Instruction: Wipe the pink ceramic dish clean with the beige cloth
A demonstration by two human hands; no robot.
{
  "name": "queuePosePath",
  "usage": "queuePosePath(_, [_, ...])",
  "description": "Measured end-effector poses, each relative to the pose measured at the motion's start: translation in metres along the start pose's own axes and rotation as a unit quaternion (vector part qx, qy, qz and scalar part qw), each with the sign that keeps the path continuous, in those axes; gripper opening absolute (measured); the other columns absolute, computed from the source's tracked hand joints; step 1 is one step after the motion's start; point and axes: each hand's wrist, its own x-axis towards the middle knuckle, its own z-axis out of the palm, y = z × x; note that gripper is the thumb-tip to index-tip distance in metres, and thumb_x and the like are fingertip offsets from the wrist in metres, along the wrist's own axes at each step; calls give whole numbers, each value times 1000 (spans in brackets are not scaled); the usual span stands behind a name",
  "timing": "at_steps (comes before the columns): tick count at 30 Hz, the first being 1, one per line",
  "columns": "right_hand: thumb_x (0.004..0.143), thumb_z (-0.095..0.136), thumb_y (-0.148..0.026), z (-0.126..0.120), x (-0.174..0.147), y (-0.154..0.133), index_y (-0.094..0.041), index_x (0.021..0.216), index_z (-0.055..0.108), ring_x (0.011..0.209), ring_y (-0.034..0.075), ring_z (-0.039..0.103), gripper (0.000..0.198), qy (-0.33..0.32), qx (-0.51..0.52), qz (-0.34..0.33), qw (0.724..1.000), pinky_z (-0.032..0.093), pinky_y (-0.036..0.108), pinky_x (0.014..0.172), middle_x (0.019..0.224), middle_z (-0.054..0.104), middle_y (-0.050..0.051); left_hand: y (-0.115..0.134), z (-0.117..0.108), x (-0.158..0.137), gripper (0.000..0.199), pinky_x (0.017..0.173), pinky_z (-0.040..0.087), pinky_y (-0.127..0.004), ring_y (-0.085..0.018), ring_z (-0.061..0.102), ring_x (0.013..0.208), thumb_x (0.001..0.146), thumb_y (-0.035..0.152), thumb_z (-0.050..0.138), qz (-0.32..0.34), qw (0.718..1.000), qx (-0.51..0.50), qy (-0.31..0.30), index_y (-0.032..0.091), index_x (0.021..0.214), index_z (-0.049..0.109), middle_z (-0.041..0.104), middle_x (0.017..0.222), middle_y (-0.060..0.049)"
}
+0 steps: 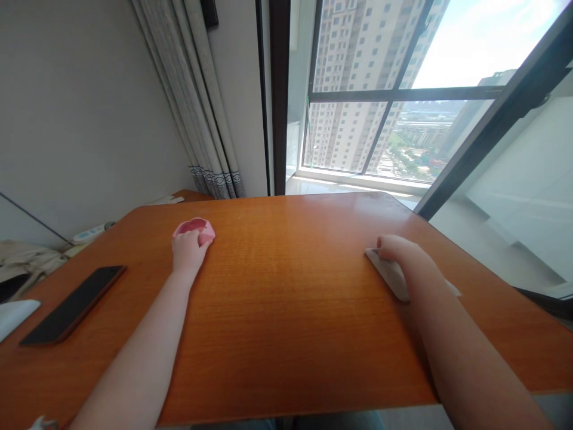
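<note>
Toward the far left of the wooden table [286,310], my left hand [187,254] grips the near rim of a small pink bowl-shaped thing [207,230]. My fingers reach inside it and the thumb lies against its outside, so the fingertips are hidden. On the right side, my right hand [400,249] is closed on a light grey cloth [390,276] that lies on the tabletop. Part of the cloth is hidden beneath my hand and wrist, and a corner of it shows to the right of the forearm.
A flat black slab with a brown edge [76,304] lies on the table's left. Beside it, a white object [15,316] is cut by the frame. Behind the table are a grey curtain [197,107] and a large window [358,134].
</note>
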Motion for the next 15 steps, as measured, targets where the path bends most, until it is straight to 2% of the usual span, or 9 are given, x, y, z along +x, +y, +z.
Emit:
queuePosePath(3, [66, 62, -12, -9, -10, -17, -18, 75, 68, 77, 24, 63, 12, -65, -4, -30, 997, 46, 32, 66, 84, 68, 8, 2, -1, -2, 37, 89, 39, -50, -34, 54, 95, 76, 42, 53, -7, 1000, -4, -8, 14, 98, 62, 64, 97, -16])
queuePosePath(5, [68, 61, -12, -11, -22, -42, -20, 71, 67, 72, 20, 61, 10, -86, 21, -105, 991, 44, 29, 63, 78, 68, 4, 7, -5, -4, 35, 93, 34, -58, -36, 51, 103, 76, 42, 54, -29, 1000, -6, -3, 15, 99, 60, 63, 102, -17])
queuePosePath(6, [69, 61, -14, -9, -29, -59, -20, 70, 66, 69, 19, 60, 8, -82, 35, -142, 986, 43, 28, 61, 75, 68, 4, 12, -8, -6, 34, 96, 29, -62, -38, 48, 109, 77, 41, 55, -40, 999, -12, 13, 15, 100, 59, 61, 107, -18])
queuePosePath(8, [72, 60, -18, -2, -46, -99, -20, 69, 65, 68, 18, 59, 6, -12, 75, -181, 981, 42, 28, 61, 74, 67, 5, 28, -18, -11, 32, 101, 19, -66, -37, 42, 120, 79, 37, 53, -33, 996, -39, 72, 16, 103, 56, 54, 121, -19])
queuePosePath(10, [78, 56, -22, 9, -64, -139, -19, 77, 66, 72, 18, 59, 10, 80, 158, -214, 961, 44, 28, 66, 81, 66, 6, 53, -32, -19, 28, 106, 12, -64, -33, 38, 126, 83, 31, 49, 29, 986, -96, 135, 18, 108, 53, 46, 132, -17])
queuePosePath(12, [82, 53, -24, 18, -77, -168, -19, 104, 62, 72, 13, 58, 24, 143, 281, -276, 908, 47, 27, 72, 105, 63, 8, 85, -46, -33, 26, 109, 11, -60, -29, 35, 130, 85, 27, 46, 126, 965, -164, 162, 19, 110, 52, 42, 137, -15])
queuePosePath(14, [84, 51, -23, 26, -82, -180, -20, 119, 54, 71, 11, 57, 35, 171, 352, -331, 859, 48, 27, 73, 119, 56, 9, 119, -57, -51, 26, 110, 19, -54, -27, 34, 131, 85, 25, 46, 234, 934, -230, 144, 19, 110, 53, 41, 138, -14])
queuePosePath(15, [84, 50, -22, 28, -81, -180, -20, 120, 52, 71, 11, 57, 37, 181, 370, -341, 845, 49, 27, 72, 119, 55, 9, 135, -60, -61, 26, 110, 25, -50, -25, 35, 131, 86, 25, 45, 283, 919, -252, 113, 19, 111, 53, 41, 139, -14])
